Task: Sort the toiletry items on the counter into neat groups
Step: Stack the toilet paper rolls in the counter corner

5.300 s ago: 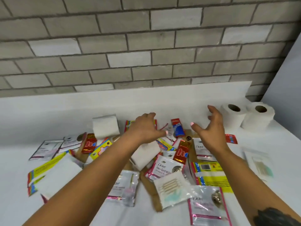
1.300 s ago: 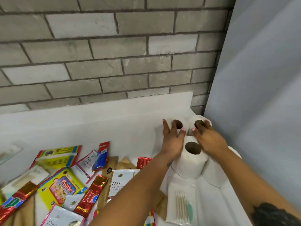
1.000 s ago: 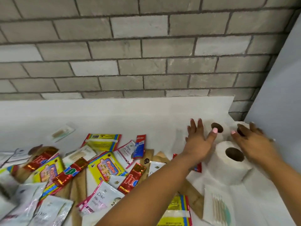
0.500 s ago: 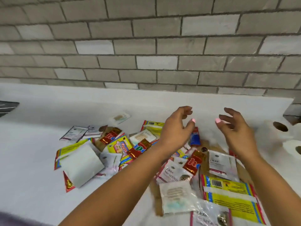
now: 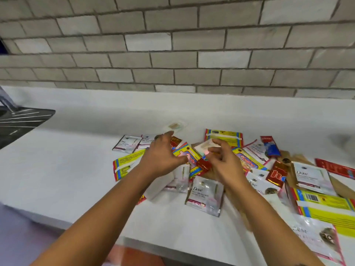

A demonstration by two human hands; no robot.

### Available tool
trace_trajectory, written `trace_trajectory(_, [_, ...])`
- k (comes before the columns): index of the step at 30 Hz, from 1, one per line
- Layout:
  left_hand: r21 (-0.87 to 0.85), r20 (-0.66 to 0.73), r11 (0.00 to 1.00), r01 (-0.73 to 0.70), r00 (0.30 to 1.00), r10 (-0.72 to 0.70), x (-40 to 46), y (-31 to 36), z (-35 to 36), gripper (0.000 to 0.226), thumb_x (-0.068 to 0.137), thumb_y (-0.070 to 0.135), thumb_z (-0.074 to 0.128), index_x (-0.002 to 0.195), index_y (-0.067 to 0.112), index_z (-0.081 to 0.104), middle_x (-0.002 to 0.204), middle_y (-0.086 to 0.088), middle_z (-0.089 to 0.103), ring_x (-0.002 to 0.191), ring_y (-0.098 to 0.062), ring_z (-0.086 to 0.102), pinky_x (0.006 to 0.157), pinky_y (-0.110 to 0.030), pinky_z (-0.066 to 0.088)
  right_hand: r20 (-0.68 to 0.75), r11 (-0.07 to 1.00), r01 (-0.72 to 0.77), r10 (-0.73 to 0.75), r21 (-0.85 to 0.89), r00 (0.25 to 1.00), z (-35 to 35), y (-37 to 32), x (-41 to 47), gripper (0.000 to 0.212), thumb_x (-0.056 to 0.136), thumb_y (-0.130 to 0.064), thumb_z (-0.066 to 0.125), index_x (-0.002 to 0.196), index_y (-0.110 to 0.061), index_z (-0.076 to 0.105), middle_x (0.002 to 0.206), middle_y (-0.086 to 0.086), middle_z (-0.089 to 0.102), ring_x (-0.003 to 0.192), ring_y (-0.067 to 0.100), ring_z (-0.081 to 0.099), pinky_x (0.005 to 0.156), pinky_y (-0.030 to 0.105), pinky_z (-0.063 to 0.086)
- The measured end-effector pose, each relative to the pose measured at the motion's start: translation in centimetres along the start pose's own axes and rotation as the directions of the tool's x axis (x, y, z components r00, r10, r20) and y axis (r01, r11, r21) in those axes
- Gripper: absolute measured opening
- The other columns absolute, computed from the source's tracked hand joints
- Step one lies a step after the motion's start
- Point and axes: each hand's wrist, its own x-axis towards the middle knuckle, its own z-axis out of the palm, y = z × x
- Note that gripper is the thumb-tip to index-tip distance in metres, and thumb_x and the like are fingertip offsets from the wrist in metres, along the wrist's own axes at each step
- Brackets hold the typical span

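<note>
A: Where are the hands sitting over the white table point(image 5: 67, 169) right now?

B: Both are hovering low over the middle of the loose heap of sachets. The left hand point(image 5: 161, 158) is lying palm-down with its fingers loosely spread, fingertips brushing the colourful yellow-and-blue cartoon-print packet point(image 5: 189, 160) — it is not gripping anything that I can make out. The right hand point(image 5: 224, 166) is curling its fingers; it seems to be pinching the small clear packet with a pale insert point(image 5: 206, 145) between thumb and forefinger, though motion blur is making that uncertain.

A: And the thing the next move is turning on?

B: I'm judging it to be that clear packet. It is lying just beyond the right hand's fingertips, towards the wall, with its long axis running roughly left to right — so the right hand is plainly the nearer one. A matching clear packet point(image 5: 174, 126) is resting apart from the heap, further back and to the left, nearer the left hand.

A: The rest?

B: White silvery Dove sachets point(image 5: 205, 194) are lying just below both wrists, and a red foil sachet point(image 5: 204, 164) is sitting between the hands. The sorting is looking barely begun.
</note>
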Motion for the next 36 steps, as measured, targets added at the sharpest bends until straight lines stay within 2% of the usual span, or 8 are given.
trace_trajectory(2, [0.206,0.120,0.975,0.077,0.987,-0.104,-0.1,-2.3,-0.3,0.127,0.042,0.083,0.056,0.147,0.024,0.015,0.152,-0.005,0.029,0.140,-0.028,0.028,0.110,-0.052,0.030,0.039,1.000,-0.022,0.022,0.007,0.999,1.5,0.1,-0.6,0.043,0.087,-0.023,0.064,0.128,-0.025,0.049,0.097,-0.013,0.061,0.086,0.011,0.062,0.085,0.039,0.053])
trace_trajectory(5, [0.339,0.249,0.929,0.146,0.938,-0.239,-0.3,-4.6,-0.1,0.149,0.023,0.090,0.052,0.148,0.023,0.004,0.154,-0.004,0.023,0.142,-0.031,0.022,0.110,-0.056,0.026,0.063,0.999,-0.030,0.033,-0.040,0.997,2.9,0.5,-1.0,0.043,0.087,-0.031,0.063,0.127,-0.028,0.048,0.098,-0.015,0.060,0.092,0.011,0.063,0.085,0.043,0.053])
trace_trajectory(12, [0.382,0.185,0.913,0.140,0.957,-0.224,-1.1,-6.3,1.4,0.130,0.051,0.050,0.082,0.149,0.022,0.001,0.140,-0.008,0.041,0.122,-0.030,0.049,0.094,-0.045,0.048,0.128,0.997,-0.067,0.071,-0.030,0.989,3.8,0.2,-1.4,0.047,0.090,-0.032,0.060,0.134,-0.024,0.044,0.117,-0.003,0.063,0.103,0.012,0.060,0.063,0.012,0.040])
trace_trajectory(18, [-0.073,0.192,0.993,0.095,0.978,-0.079,-0.2,-3.6,0.0,0.126,0.047,0.045,0.082,0.148,0.021,0.012,0.137,-0.004,0.044,0.121,-0.023,0.047,0.088,-0.028,0.044,0.151,0.981,-0.150,0.130,0.127,0.980,3.1,0.4,-1.3,0.044,0.087,-0.032,0.063,0.127,-0.025,0.046,0.111,-0.006,0.062,0.103,0.015,0.060,0.085,0.030,0.051])
trace_trajectory(24, [-0.578,0.250,0.814,0.065,0.963,0.101,0.5,2.5,2.1,0.089,0.038,0.042,0.084,0.117,0.021,0.048,0.109,0.007,0.060,0.099,-0.009,0.061,0.081,-0.032,0.056,0.236,0.849,-0.308,0.224,0.430,0.946,-0.4,-0.4,-1.6,0.069,0.072,-0.048,0.068,0.130,-0.021,0.044,0.123,0.005,0.061,0.111,0.025,0.062,0.085,0.038,0.055])
trace_trajectory(28, [-0.682,0.235,0.731,-0.008,0.945,0.229,0.7,7.8,5.1,0.084,0.036,0.040,0.081,0.112,0.026,0.047,0.102,0.010,0.063,0.091,-0.008,0.064,0.066,-0.017,0.055,0.182,0.823,-0.295,0.235,0.485,0.955,-5.5,0.1,-2.0,0.053,0.085,-0.027,0.066,0.131,-0.022,0.041,0.117,0.004,0.061,0.098,0.017,0.063,0.055,0.020,0.051])
trace_trajectory(31, [-0.714,0.183,0.692,-0.109,0.925,0.334,0.8,12.5,7.8,0.071,0.034,0.032,0.080,0.098,0.029,0.048,0.095,0.012,0.061,0.083,-0.001,0.061,0.061,-0.006,0.047,0.095,0.835,-0.245,0.228,0.492,0.969,-9.8,1.2,-2.2,0.064,0.073,-0.017,0.078,0.127,-0.024,0.043,0.116,0.001,0.062,0.099,0.012,0.062,0.070,0.025,0.053])
trace_trajectory(36, [-0.788,0.192,0.581,-0.202,0.816,0.545,0.8,20.3,13.1,0.085,0.040,0.018,0.086,0.113,0.025,0.044,0.108,0.010,0.061,0.095,0.012,0.061,0.079,-0.010,0.049,-0.157,0.908,-0.094,0.171,0.407,0.973,-18.0,3.4,-3.2,0.063,0.056,-0.009,0.085,0.108,-0.028,0.053,0.110,-0.006,0.065,0.103,0.007,0.062,0.086,0.025,0.053])
